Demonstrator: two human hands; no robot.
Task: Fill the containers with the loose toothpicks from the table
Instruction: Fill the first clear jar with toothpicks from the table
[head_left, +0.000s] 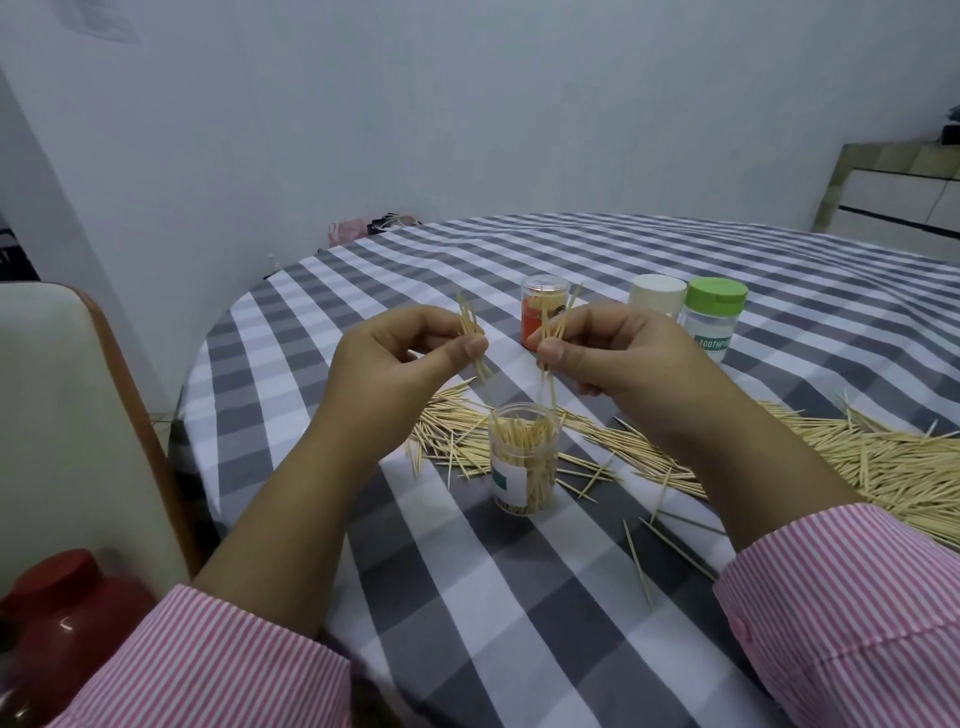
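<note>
An open clear container (522, 457), partly full of upright toothpicks, stands on the checked tablecloth (519, 597) in front of me. Above it, my left hand (395, 358) pinches a small bundle of toothpicks (470, 338) between thumb and fingers. My right hand (618, 358) pinches another small bundle (551, 332), whose lower tips hang just over the container's mouth. Loose toothpicks (883, 462) lie spread across the cloth behind and to the right of the container.
Three closed containers stand further back: a clear-lidded one with an orange label (543, 312), a white-capped one (657, 299) and a green-capped one (714, 317). A chair back (78, 415) and a red-lidded jar (57, 623) are at my left, off the table.
</note>
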